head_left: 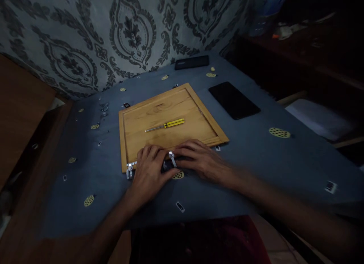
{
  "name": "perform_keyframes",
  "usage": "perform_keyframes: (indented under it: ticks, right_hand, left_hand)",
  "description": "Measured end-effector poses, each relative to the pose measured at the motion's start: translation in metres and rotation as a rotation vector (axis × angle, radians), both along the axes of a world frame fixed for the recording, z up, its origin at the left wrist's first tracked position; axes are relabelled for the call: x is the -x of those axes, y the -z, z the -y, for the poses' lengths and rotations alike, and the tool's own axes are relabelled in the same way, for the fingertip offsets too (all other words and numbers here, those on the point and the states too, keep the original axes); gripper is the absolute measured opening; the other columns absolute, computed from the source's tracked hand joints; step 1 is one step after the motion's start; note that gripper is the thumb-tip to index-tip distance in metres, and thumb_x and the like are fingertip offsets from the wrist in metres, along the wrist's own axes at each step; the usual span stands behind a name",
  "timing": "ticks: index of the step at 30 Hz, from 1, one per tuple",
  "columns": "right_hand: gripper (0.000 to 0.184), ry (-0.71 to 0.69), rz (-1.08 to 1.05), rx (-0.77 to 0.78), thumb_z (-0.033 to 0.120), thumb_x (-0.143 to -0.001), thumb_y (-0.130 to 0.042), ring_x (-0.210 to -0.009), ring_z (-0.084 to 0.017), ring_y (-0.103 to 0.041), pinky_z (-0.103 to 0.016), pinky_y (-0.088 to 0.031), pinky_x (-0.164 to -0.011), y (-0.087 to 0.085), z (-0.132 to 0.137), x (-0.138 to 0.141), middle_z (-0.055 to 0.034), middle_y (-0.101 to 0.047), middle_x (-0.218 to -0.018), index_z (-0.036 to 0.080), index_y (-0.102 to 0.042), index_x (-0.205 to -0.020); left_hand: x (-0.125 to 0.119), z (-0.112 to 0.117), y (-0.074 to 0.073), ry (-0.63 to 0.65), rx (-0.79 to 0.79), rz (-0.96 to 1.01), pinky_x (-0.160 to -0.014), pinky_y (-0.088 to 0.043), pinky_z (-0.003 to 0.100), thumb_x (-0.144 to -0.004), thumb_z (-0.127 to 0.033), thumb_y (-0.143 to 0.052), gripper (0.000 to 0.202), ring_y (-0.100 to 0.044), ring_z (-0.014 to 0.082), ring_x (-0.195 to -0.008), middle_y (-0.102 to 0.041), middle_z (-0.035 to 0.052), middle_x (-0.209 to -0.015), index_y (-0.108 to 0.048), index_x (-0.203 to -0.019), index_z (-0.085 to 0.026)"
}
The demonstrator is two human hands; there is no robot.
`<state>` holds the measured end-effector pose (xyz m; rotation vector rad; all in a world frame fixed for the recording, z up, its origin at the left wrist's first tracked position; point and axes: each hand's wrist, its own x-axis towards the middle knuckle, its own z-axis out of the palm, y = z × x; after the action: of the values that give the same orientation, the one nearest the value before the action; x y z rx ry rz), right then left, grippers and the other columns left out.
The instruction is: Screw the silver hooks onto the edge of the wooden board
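A framed wooden panel (170, 116) lies flat in the middle of the frame on a blue patterned cloth (270, 161). Both hands meet at its lower edge. The left hand (149, 169) rests palm down with bent fingers over the rim, and the right hand (199, 158) comes in from the lower right with its fingers stretched toward the same spot. Between them a small metal hinge (171, 158) shows at the panel's edge. Whether either hand actually pinches it cannot be told, as the fingers cover most of it.

A second hinge (130, 169) sits at the panel's lower left corner, just beside the left hand. A yellow-handled screwdriver (166, 125) lies loose at the centre of the panel, clear of both hands. A phone (234, 100) lies face down at the upper right, and a dark case (191, 62) lies further up.

The hinge looks stiff, light and smooth, with a joint that may fold, so it is best taken by its flat plates. The panel seems rigid and fairly light, and its raised frame edges would be the place to hold it.
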<state>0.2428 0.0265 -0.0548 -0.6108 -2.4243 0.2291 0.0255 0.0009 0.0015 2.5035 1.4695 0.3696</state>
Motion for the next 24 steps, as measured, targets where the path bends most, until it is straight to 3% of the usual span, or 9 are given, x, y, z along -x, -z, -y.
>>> perform_keyframes:
  ticks: [6,13,18,24]
  right_hand:
    - [0.031,-0.003,0.006,0.041,0.014,-0.093,-0.062,-0.119,-0.025,-0.055,-0.044,-0.047,-0.098,0.0007,0.0014,-0.0018,-0.0071,-0.070,-0.127,0.025,-0.070,-0.121]
    - [0.022,0.038,0.000,0.040,0.018,-0.097,-0.060,-0.119,-0.024,-0.057,-0.043,-0.048,-0.099,-0.0006,0.0033,-0.0006,-0.0048,-0.071,-0.126,0.025,-0.071,-0.115]
    - [0.023,0.025,0.004,0.047,0.018,-0.098,-0.058,-0.118,-0.026,-0.056,-0.046,-0.048,-0.098,-0.0003,0.0031,-0.0019,-0.0095,-0.070,-0.127,0.021,-0.071,-0.117]
    - [0.032,0.018,0.022,0.070,0.014,-0.098,-0.054,-0.120,-0.026,-0.055,-0.048,-0.048,-0.099,-0.0027,0.0040,-0.0030,-0.0091,-0.069,-0.130,0.023,-0.067,-0.126]
  left_hand:
    - [-0.0006,-0.0010,-0.0018,-0.018,0.011,0.034,-0.092,-0.043,0.045,-0.086,-0.047,-0.076,0.042,-0.055,0.0279,-0.107,-0.067,0.0055,-0.111,-0.065,-0.116,-0.021]
    - [0.0000,-0.0022,-0.0006,-0.018,0.037,0.078,-0.090,-0.044,0.044,-0.086,-0.046,-0.076,0.037,-0.055,0.0270,-0.104,-0.066,0.0050,-0.107,-0.066,-0.112,-0.021]
    - [0.0006,-0.0019,0.0012,-0.032,0.049,0.077,-0.090,-0.044,0.045,-0.086,-0.047,-0.076,0.036,-0.054,0.0275,-0.103,-0.066,0.0053,-0.108,-0.066,-0.107,-0.021]
    - [0.0008,-0.0016,0.0024,-0.037,0.047,0.092,-0.090,-0.044,0.046,-0.087,-0.049,-0.073,0.035,-0.055,0.0281,-0.103,-0.066,0.0056,-0.108,-0.067,-0.107,-0.021]
